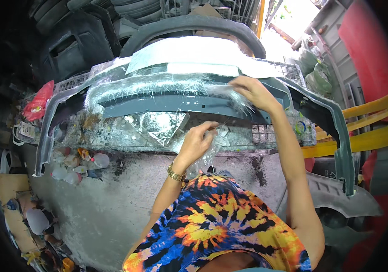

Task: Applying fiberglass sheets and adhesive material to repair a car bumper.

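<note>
A grey car bumper [341, 136] lies across the bench, its ends curving toward me on both sides. Frayed whitish fibreglass matting [144, 87] covers the left and middle of its inner bar, whose dark grey lower face [153, 105] stays bare. My right hand [254, 93] is closed on a tuft of fibreglass [235, 96] against the bar, right of the middle. Nearer to me, my left hand [197, 141], with a gold watch on its wrist, is curled closed over loose fibreglass strands [206, 161] that hang below it.
Pale sheets [187, 51] lie over the bumper's far side. A red plastic bag [40, 102] sits at the bench's left end. Plastic bottles [99, 160] stand on the floor at left. Yellow strips [361, 143] and a grey fender [348, 199] are at right.
</note>
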`<action>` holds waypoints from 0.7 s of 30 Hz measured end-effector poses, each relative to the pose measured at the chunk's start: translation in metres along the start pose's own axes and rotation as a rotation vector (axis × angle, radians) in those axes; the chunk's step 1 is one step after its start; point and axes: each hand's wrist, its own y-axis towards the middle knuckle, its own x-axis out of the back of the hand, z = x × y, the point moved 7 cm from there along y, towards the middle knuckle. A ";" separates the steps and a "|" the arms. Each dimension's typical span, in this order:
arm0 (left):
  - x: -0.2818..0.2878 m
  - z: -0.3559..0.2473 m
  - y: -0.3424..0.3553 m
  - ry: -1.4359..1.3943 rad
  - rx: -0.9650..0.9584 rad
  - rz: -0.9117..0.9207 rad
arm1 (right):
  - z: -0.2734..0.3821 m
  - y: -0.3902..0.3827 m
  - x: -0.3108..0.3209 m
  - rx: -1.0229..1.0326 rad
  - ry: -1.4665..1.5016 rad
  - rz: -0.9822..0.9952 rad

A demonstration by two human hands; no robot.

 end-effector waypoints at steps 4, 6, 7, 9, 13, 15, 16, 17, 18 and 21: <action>0.006 0.013 0.037 -0.083 0.201 0.017 | -0.010 0.049 -0.015 -0.001 -0.157 -0.025; 0.014 0.019 0.058 -0.070 0.247 0.057 | -0.015 0.056 -0.019 0.010 -0.183 -0.043; 0.019 0.025 0.068 0.014 0.242 0.029 | -0.019 0.060 -0.019 -0.021 -0.180 -0.067; 0.030 0.033 0.084 0.178 0.172 -0.035 | -0.020 0.065 -0.024 -0.041 -0.171 -0.079; 0.019 0.049 0.107 0.296 0.203 0.046 | -0.017 0.056 -0.028 0.022 -0.262 -0.214; 0.015 0.051 0.112 0.273 0.261 0.061 | -0.016 0.052 -0.026 0.075 -0.311 -0.277; 0.013 0.054 0.113 0.254 0.315 0.076 | -0.013 0.050 -0.025 0.125 -0.391 -0.336; 0.011 0.055 0.114 0.256 0.317 0.078 | -0.011 0.047 -0.024 0.177 -0.471 -0.395; 0.010 0.056 0.115 0.275 0.301 0.063 | -0.012 0.046 -0.024 0.176 -0.467 -0.396; 0.010 0.053 0.120 0.295 0.314 0.071 | -0.015 0.044 -0.025 0.189 -0.591 -0.373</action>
